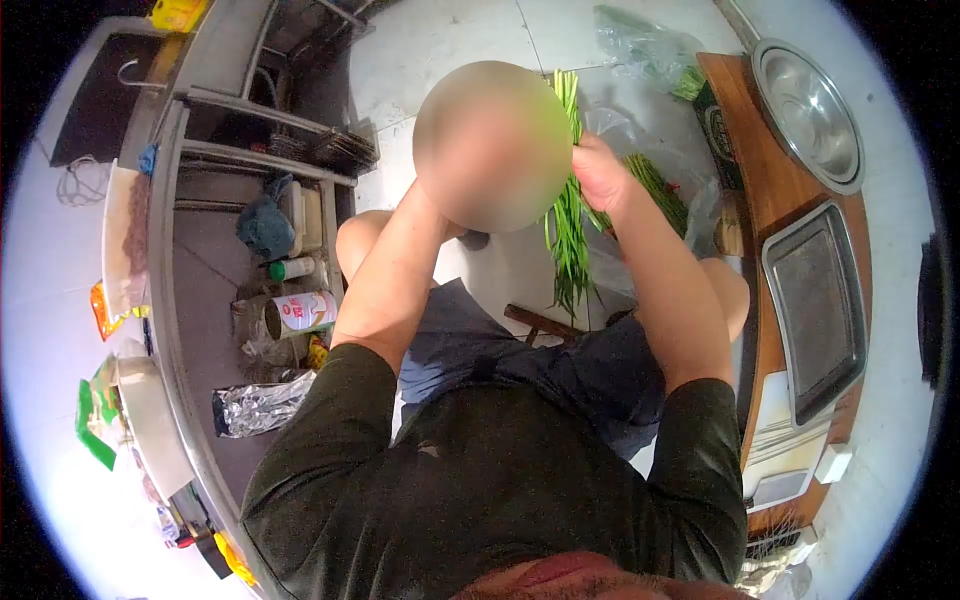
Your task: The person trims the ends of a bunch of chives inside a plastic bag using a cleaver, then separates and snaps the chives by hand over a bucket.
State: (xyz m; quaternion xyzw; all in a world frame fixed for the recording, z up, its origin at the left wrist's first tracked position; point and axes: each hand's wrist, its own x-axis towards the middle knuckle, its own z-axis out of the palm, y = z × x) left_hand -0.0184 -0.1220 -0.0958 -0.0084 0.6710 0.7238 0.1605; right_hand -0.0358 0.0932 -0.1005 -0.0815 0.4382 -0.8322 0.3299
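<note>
My right hand [602,172] is closed round a bunch of garlic chives [568,225], held upright in front of my knees. Pale stalk ends stick up above the fingers, and dark green leaves hang down below. Reaching forward beside it, my left forearm [392,270] runs into a round blurred patch that hides the left hand, so its fingers cannot be made out. Another bundle of greens [655,190] lies on the floor just beyond my right wrist, by some clear plastic bags [612,128].
On the left, a metal-framed shelf holds a white printed can [303,313], a green-capped jar [291,268] and a foil packet [262,405]. A wooden surface [775,190] on the right carries a steel bowl [808,115] and a rectangular metal tray [815,310]. A small wooden stool [540,322] stands between my legs.
</note>
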